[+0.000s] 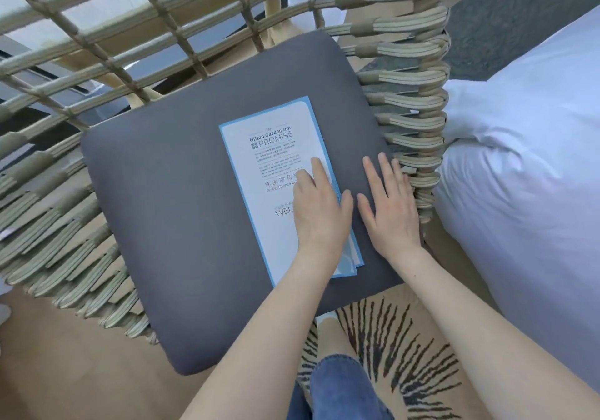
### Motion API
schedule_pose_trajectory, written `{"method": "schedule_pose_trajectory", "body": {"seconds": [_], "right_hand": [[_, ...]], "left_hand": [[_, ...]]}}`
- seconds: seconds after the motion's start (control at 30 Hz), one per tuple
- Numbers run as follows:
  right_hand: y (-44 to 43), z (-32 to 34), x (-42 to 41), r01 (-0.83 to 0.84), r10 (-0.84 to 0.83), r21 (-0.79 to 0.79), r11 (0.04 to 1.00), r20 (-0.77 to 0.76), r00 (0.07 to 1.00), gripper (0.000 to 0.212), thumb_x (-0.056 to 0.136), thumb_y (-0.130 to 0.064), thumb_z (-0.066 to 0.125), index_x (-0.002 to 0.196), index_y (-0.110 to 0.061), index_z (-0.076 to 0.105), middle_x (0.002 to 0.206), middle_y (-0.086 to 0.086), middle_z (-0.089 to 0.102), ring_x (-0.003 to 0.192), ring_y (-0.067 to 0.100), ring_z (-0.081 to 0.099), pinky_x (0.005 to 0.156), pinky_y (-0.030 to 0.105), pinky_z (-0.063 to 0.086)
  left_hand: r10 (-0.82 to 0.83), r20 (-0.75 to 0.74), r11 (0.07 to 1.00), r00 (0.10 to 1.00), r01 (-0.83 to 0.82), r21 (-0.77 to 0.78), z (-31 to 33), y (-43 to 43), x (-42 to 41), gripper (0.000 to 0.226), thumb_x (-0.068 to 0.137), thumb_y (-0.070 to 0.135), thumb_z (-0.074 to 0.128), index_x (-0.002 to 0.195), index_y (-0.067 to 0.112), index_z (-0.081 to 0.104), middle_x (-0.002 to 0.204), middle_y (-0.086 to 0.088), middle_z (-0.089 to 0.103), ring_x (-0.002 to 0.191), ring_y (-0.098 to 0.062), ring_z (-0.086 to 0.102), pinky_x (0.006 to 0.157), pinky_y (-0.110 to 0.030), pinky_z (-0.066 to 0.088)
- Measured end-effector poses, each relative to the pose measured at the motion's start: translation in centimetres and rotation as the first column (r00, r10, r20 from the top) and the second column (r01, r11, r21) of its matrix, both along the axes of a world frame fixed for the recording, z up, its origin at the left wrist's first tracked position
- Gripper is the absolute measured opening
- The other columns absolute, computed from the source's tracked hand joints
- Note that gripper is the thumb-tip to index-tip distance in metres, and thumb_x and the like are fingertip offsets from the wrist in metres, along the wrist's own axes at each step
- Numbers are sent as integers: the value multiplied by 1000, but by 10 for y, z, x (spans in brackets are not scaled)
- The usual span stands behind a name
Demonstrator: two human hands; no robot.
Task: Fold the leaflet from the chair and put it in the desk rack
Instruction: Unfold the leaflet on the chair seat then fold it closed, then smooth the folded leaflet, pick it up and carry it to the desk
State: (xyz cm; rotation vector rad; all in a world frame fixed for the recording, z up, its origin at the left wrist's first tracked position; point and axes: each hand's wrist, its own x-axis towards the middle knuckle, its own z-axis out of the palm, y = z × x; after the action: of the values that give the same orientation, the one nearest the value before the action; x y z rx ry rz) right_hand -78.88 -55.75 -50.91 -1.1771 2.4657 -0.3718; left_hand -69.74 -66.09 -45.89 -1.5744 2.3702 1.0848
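Where the grey cushion (168, 224) fills mid-frame, the folded leaflet (272, 166) is pressed flat by the left hand (319, 211); nothing is gripped. The right hand (389, 205) is laid open, fingers spread, just right of it.

Bare cushion (156, 211) left; woven armrest (412, 127) right.

- Lighting: bright, soft, even daylight; shadows faint.
- Glare: white bedding (526, 147) nearly washed out.
- Distortion: wide-angle bending of chair (97, 72) weave toward edges.
- Focus: slight softness overall; leaflet (276, 173) headline legible.
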Motion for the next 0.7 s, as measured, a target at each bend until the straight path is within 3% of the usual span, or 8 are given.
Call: {"method": "schedule_pose_trajectory", "body": {"seconds": [0.1, 0.23, 0.4, 0.53, 0.7], "right_hand": [[1, -3, 0, 0, 0, -5, 1000, -9, 1000, 59, 102, -32, 42, 157, -19, 25, 164, 11, 22, 152, 34, 14, 121, 51, 17], [1, -7, 0, 4, -4, -14, 1000, -28, 1000, 59, 101, -36, 36, 157, -20, 25, 164, 11, 23, 152, 34, 15, 121, 49, 17], [0, -8, 0, -5, 5, -3, 1000, -43, 999, 59, 101, -34, 39, 156, -20, 25, 164, 11, 24, 151, 34, 17, 120, 50, 19], [-3, 6, -1, -17, 18, 50, 999, -15, 1000, 59, 102, -29, 45, 157, -19, 26, 164, 12, 24, 151, 34, 17, 120, 52, 20], [-14, 35, 11, -163, 165, 70, 984, -27, 986, 62, 99, -30, 49, 156, -21, 27, 164, 9, 26, 151, 30, 19, 121, 50, 19]], "left_hand": [[-9, 1, 1000, 1000, 9, -13, -6, 1, -1, 75, 94, 34, 57, 151, 2, 21, 131, -21, 44, 112, -34, 47, 93, -41, 43], [-45, -41, 999, 998, 44, -25, -12, 0, 6, 69, 94, 22, 54, 151, 1, 21, 125, -20, 45, 108, -34, 46, 88, -42, 45], [-77, -33, 996, 996, 76, -42, -17, -1, 8, 68, 97, 22, 54, 152, 2, 20, 125, -19, 47, 110, -32, 45, 93, -38, 40], [-51, -95, 998, 994, 55, 36, -7, -7, 15, 63, 99, 21, 52, 152, 7, 21, 127, -16, 44, 110, -30, 49, 92, -36, 42], [-67, -92, 997, 994, 62, -53, 13, -24, 62, 60, 95, 20, 57, 149, 12, 34, 120, -12, 50, 103, -28, 52, 84, -39, 48]]}}
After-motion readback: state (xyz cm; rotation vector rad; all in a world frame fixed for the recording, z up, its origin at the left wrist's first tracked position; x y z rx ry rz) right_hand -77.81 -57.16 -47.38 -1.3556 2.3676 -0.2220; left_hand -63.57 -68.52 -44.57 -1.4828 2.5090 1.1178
